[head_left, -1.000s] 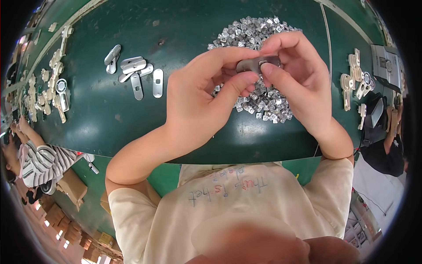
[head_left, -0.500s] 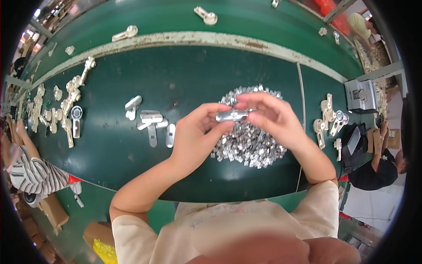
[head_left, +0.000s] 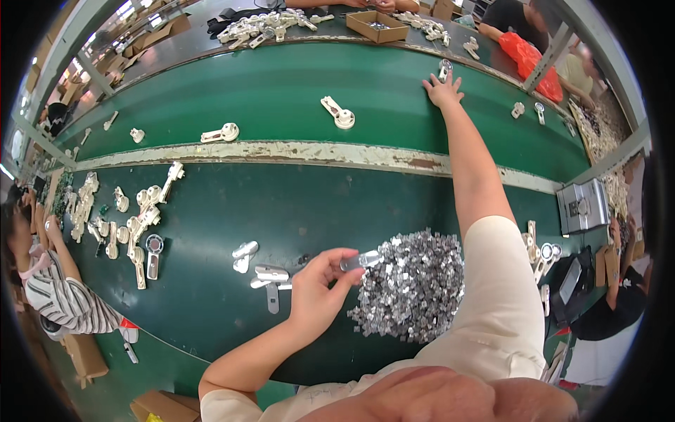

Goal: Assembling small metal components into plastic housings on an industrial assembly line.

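My left hand [head_left: 318,290] pinches an oblong silver metal cover [head_left: 357,261] between thumb and fingers, at the left side of a heap of small shiny metal pieces [head_left: 415,292]. Stretched far forward over the green belt, my right hand [head_left: 444,93] has its fingers spread. Just beyond its fingertips lies a pale part with a round end [head_left: 445,68]; whether they touch it I cannot tell. Several more silver metal covers [head_left: 271,273] lie on the dark green table left of my left hand.
Cream round-headed handle parts [head_left: 144,218] cluster at left; another handle part [head_left: 339,112] lies on the belt [head_left: 281,91]. A worn ledge [head_left: 295,152] separates belt and table. A metal box [head_left: 583,206] stands at right, a cardboard tray [head_left: 377,27] beyond the belt. Other people sit around.
My right hand has left the metal cover and reached far forward over the belt, fingers spread. My left hand keeps the cover. The view has tilted up, showing the far table.
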Demonstrator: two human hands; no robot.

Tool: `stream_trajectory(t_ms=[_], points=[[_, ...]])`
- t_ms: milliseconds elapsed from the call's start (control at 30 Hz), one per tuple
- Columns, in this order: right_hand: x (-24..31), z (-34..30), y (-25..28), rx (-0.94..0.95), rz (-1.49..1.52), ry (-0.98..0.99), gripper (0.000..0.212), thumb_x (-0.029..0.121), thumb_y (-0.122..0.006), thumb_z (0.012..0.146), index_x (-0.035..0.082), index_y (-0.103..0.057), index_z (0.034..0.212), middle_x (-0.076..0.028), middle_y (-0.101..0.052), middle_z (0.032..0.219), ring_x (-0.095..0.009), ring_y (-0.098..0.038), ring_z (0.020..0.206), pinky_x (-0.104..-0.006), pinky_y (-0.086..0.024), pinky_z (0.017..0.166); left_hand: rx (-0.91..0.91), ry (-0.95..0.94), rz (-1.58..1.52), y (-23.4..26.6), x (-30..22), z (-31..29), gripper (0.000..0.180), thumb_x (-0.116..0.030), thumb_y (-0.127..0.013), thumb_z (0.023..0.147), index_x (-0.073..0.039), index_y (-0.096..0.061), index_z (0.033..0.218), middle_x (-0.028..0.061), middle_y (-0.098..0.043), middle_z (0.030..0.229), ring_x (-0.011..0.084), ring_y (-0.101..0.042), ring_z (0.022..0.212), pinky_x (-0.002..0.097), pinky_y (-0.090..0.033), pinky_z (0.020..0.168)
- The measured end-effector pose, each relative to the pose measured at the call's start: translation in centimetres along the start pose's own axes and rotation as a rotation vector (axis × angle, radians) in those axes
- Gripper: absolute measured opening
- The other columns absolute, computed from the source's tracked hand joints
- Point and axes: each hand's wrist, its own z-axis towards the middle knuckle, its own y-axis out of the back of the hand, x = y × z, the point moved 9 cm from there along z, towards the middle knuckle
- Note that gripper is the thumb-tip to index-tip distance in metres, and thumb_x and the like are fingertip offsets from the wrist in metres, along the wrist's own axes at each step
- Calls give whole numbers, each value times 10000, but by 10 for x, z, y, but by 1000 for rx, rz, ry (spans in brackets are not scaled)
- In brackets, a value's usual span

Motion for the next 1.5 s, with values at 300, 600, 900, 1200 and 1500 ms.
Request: stream_trajectory(t_ms=[300, 600, 900, 1200, 1500], points=[[-11, -65, 95, -572, 464, 339, 225, 174, -572, 842, 65, -497, 1023, -183, -639, 835, -362, -617, 779, -434, -487, 671, -39, -76, 98, 5, 5, -2, 272, -36, -670, 786, -17, -589, 1045, 66, -633, 886, 80, -613, 714, 212, -467, 613], [32, -227, 76, 608, 344, 869, 310, 205, -699, 736, 11, -629, 968, -154, -644, 818, -232, -609, 742, -312, -473, 694, 103, -75, -56, -23, -13, -19, 279, 43, -587, 831, 9, -534, 1102, 54, -592, 893, 90, -602, 766, 208, -489, 671], [-57, -287, 68, -109, 128, 558, 543, 410, -679, 755, 20, -551, 1111, -197, -546, 1073, -312, -556, 963, -373, -446, 843, 179, -30, -94, -33, -17, -23, 287, 58, -590, 823, 38, -511, 1098, 78, -594, 952, 101, -583, 806, 223, -500, 706], [8, -434, 155, 61, 883, 880, 304, 4, -623, 728, -11, -564, 1026, -109, -590, 977, -157, -559, 778, -246, -451, 666, 255, 58, -150, -38, -11, -25, 290, 76, -574, 819, 79, -511, 1103, 145, -624, 953, 182, -643, 836, 268, -546, 753], [21, -469, 146, 24, 773, 1088, 400, 2, -706, 667, -44, -560, 1037, -213, -566, 957, -280, -566, 778, -325, -467, 631, 344, 43, -113, -52, -12, -31, 332, 95, -559, 817, 85, -489, 1141, 161, -609, 1027, 203, -633, 900, 283, -545, 783]])
